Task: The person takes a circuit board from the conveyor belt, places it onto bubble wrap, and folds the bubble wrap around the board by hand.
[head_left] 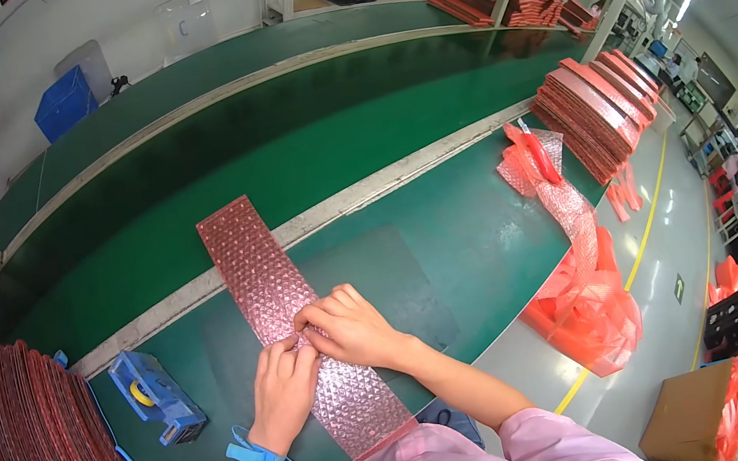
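A long strip of pink bubble wrap (pixel 263 274) lies across the green table, its far end over the metal rail and its near end at my body. Both my hands meet over its middle. My left hand (pixel 285 383) has its fingers pinched together on the wrap, with a blue wrist strap (pixel 254 454) round that wrist. From the right, my right hand (pixel 347 328) presses curled fingers to the same spot, touching the left fingertips. Whatever small piece lies between the fingers is hidden.
A blue tape dispenser (pixel 156 396) stands left of the wrap. Beyond it rises a tall stack of red bubble-wrap pieces (pixel 56 444). Loose pink wrap (pixel 567 205) hangs over the table's right edge, near more red stacks (pixel 591 117). A green conveyor belt (pixel 350 120) runs behind.
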`<move>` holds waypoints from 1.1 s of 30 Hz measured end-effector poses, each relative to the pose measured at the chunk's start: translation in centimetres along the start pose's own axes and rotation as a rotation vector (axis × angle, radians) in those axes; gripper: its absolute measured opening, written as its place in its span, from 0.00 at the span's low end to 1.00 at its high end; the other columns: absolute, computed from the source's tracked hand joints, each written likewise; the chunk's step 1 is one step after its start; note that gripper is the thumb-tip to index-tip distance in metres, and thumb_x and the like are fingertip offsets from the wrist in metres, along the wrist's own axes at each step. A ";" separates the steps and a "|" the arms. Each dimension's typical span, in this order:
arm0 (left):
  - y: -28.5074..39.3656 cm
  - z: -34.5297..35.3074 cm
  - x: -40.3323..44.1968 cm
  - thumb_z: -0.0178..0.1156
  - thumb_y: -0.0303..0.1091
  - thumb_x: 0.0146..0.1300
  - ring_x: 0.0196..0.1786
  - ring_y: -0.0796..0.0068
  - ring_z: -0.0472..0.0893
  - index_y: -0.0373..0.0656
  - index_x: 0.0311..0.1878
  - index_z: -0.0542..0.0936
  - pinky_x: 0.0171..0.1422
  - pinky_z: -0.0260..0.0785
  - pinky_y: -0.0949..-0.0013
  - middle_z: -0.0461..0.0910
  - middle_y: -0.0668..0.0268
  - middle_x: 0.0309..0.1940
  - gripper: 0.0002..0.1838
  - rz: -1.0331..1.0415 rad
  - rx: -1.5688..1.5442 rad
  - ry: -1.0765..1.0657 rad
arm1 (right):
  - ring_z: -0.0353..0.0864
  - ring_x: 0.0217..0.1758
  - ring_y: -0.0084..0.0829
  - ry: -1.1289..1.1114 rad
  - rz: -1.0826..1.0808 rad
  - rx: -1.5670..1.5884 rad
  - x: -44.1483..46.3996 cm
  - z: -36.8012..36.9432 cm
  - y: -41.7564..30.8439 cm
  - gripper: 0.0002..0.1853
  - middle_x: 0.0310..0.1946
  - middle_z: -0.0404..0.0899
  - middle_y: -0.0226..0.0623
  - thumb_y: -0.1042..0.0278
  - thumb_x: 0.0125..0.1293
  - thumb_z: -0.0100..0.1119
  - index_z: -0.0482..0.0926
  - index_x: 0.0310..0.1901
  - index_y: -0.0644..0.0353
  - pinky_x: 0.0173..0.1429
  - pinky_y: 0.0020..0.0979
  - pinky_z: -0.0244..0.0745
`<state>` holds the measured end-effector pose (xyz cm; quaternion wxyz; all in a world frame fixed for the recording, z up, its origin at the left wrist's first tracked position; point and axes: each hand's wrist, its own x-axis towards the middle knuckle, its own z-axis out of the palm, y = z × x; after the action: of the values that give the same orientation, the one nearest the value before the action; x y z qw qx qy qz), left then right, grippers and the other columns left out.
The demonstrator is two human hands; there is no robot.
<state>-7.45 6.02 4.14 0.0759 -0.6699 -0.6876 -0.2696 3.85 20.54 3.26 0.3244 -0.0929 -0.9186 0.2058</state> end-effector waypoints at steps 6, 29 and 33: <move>0.2 -0.2 -0.1 0.65 0.28 0.60 0.53 0.63 0.78 0.43 0.46 0.79 0.59 0.71 0.61 0.76 0.62 0.40 0.11 -0.011 -0.005 -0.001 | 0.71 0.41 0.30 0.005 0.024 0.000 -0.2 0.0 -0.4 0.08 0.39 0.76 0.29 0.69 0.65 0.62 0.80 0.45 0.52 0.56 0.30 0.64; 0.1 -0.1 0.0 0.66 0.27 0.60 0.53 0.61 0.79 0.41 0.45 0.79 0.60 0.72 0.62 0.76 0.61 0.40 0.11 0.038 0.045 0.035 | 0.73 0.43 0.33 -0.031 0.053 0.020 -0.2 0.0 -0.2 0.09 0.40 0.77 0.33 0.68 0.65 0.63 0.81 0.47 0.52 0.56 0.31 0.65; 0.1 0.0 -0.1 0.66 0.27 0.59 0.53 0.61 0.79 0.41 0.45 0.79 0.59 0.73 0.62 0.76 0.61 0.40 0.11 0.044 0.055 0.042 | 0.73 0.43 0.33 -0.044 0.064 0.026 -0.2 0.0 -0.2 0.10 0.40 0.77 0.33 0.68 0.65 0.63 0.81 0.47 0.52 0.56 0.31 0.65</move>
<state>-7.38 5.97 4.11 0.1145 -0.6768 -0.6779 -0.2630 4.05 20.31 3.23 0.2985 -0.1132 -0.9193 0.2300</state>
